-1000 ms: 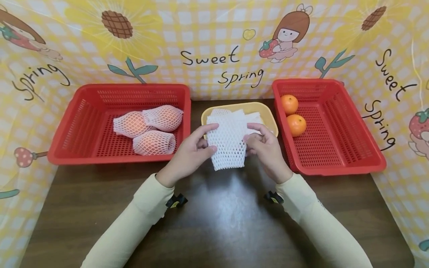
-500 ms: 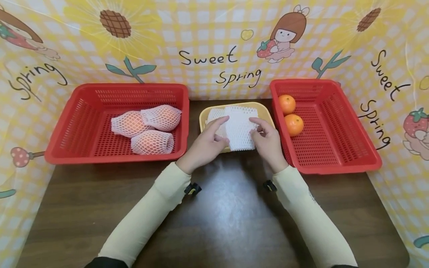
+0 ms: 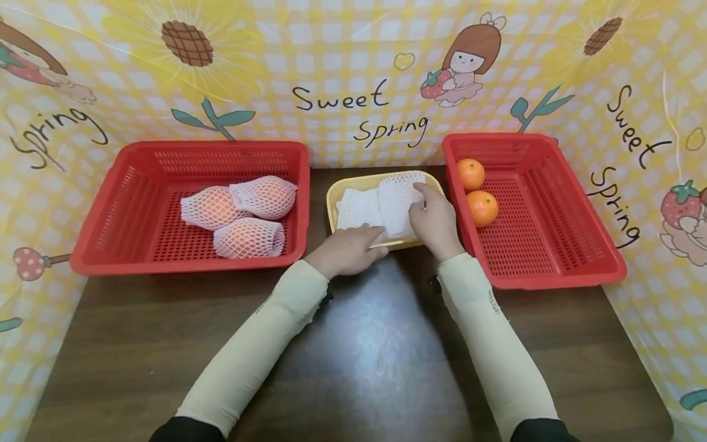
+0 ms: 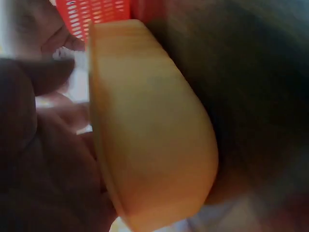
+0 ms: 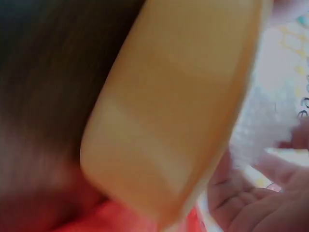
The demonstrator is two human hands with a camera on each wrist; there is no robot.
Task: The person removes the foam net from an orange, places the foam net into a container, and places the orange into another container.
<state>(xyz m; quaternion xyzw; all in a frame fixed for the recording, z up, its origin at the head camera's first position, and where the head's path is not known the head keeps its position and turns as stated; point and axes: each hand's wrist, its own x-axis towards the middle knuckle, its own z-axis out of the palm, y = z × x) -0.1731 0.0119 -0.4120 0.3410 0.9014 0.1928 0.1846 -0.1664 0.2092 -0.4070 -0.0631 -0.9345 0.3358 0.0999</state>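
In the head view, white foam net sleeves (image 3: 360, 207) lie flat in a shallow yellow basin (image 3: 338, 190) at the back middle of the table. My right hand (image 3: 434, 222) is over the basin's right end, its fingertips resting on the right-hand foam net (image 3: 396, 205). At the front rim, my left hand (image 3: 348, 250) lies with fingers stretched along the edge, beside the lower end of the nets. The basin's yellow outer wall (image 4: 149, 116) fills the left wrist view, with the left hand at its rim. In the right wrist view the basin's side (image 5: 169, 96) hides part of the right hand.
On the left is a red basket (image 3: 105, 233) with three round fruits in foam nets (image 3: 248, 238). A second red basket (image 3: 585, 245), on the right, holds two bare oranges (image 3: 482, 209). A patterned cloth stands behind the dark wooden table (image 3: 364, 362).
The foam net that both hands held up in front has gone down into the basin and lies flat there. My left hand has dropped to the front rim; the right stays over the net.
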